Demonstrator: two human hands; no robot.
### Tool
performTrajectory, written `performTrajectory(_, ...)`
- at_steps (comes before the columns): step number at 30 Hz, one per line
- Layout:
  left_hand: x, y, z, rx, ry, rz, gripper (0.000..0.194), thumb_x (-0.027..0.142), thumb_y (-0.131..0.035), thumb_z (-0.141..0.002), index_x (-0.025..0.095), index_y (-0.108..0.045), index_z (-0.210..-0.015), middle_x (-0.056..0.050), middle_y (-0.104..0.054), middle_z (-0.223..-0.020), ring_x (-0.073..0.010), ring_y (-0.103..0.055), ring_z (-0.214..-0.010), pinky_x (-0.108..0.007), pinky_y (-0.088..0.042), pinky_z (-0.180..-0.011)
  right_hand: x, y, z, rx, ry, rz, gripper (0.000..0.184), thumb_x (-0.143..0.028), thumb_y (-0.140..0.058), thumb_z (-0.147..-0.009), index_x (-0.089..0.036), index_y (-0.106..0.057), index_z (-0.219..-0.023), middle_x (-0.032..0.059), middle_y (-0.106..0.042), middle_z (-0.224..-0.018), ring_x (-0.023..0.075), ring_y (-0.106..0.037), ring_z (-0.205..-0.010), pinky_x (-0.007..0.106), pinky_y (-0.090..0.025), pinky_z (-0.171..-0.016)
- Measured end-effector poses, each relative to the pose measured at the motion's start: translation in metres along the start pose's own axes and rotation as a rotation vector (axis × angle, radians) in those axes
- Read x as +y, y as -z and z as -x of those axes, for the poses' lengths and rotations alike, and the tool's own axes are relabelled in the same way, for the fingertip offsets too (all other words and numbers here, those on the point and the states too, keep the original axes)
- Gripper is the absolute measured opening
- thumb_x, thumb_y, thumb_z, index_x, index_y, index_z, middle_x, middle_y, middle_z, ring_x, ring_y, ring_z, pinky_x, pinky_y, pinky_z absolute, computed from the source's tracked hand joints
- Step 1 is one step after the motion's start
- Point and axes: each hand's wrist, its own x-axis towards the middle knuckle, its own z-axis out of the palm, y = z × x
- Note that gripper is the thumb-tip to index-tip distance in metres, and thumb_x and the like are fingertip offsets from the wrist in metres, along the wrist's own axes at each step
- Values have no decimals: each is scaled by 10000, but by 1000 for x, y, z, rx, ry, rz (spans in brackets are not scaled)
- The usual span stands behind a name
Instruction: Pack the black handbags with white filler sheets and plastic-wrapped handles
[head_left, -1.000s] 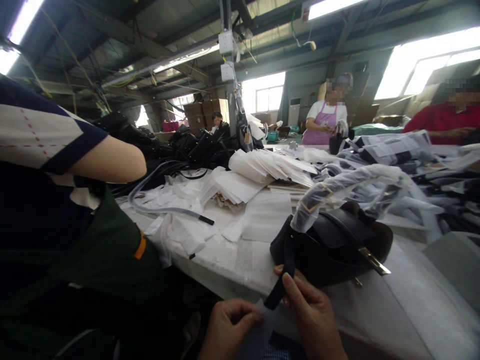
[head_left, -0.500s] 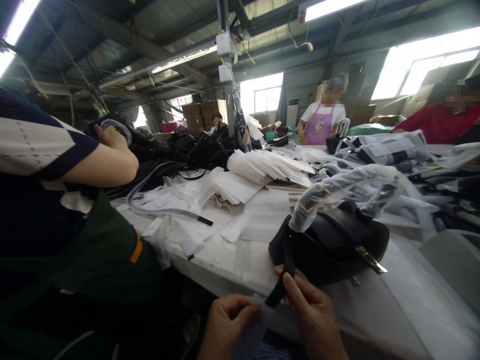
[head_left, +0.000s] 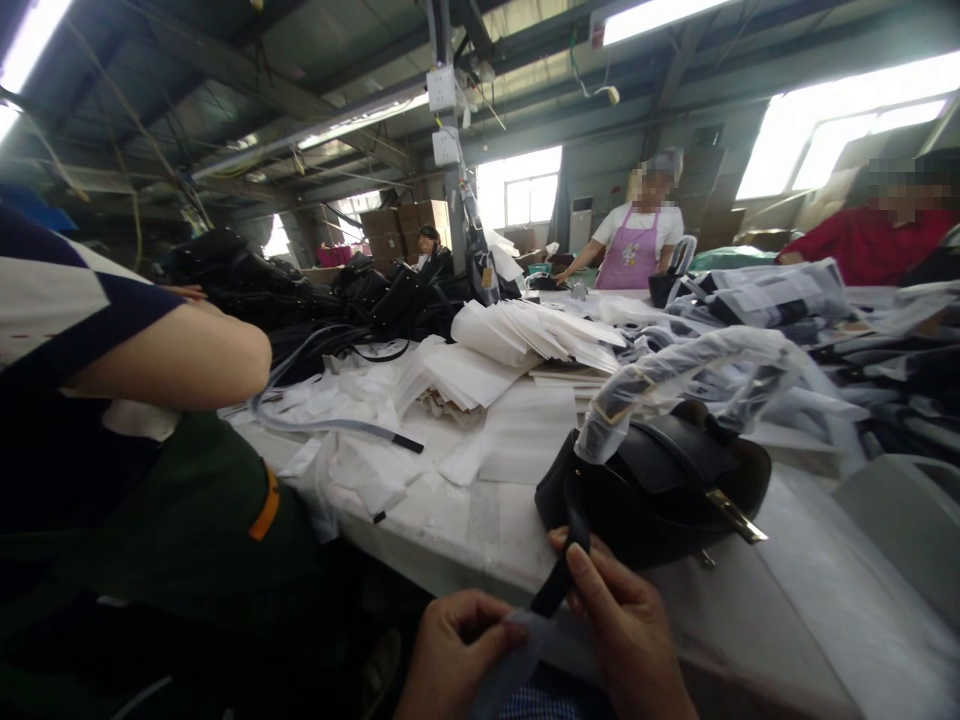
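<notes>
A black handbag (head_left: 652, 490) lies tilted at the table's near edge, its handle (head_left: 622, 400) wrapped in clear film and a gold-coloured clasp on its front. From the bag a black strap (head_left: 553, 585) runs down toward me. My right hand (head_left: 619, 610) pinches this strap between thumb and fingers, close below the bag. My left hand (head_left: 465, 640) is closed on a translucent wrapping sheet (head_left: 517, 655), which lies around the strap's lower part. The rest of the strap is hidden by the sheet and the hand.
Stacks of white paper sheets (head_left: 517, 340) cover the table's middle. A film-wrapped strap (head_left: 322, 425) lies to their left. Black bags (head_left: 255, 280) pile up behind. Close on my left stands a co-worker in a green apron (head_left: 195, 500); more people are across the table.
My left hand and the sheet have moved slightly up along the strap. The co-worker at left has shifted an arm, and the person in the purple apron reaches out sideways.
</notes>
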Motion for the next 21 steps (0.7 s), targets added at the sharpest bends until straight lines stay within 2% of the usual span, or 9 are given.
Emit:
performTrajectory(10,-10,9,-6,-43,7,-38,349,483,-836,-655,147,-781,-730,-73,-768,-703,-205,-685,-639,-255,-501,-604,2,4,-2,-32,14,32,345,-523,-726,-802,-249,-810,-994,58,-722,-1040,159,-576,-686,237,-449,-549)
performTrajectory(17,-11,11,-7,-66,-15,-81,326,471,-819,-681,151,-788,-732,-74,-772,-709,-211,-696,-657,-249,-511,-606,5,6,-3,-53,31,53,323,-492,-701,-842,-256,-795,-1040,50,-707,-1069,182,-611,-779,231,-464,-572)
performTrajectory(21,-13,10,-6,-51,-27,-107,317,468,-810,-687,155,-790,-731,-73,-772,-711,-223,-703,-672,-255,-520,-615,1,4,-3,-49,27,54,336,-498,-697,-842,-257,-793,-1055,50,-713,-966,194,-619,-786,227,-470,-562)
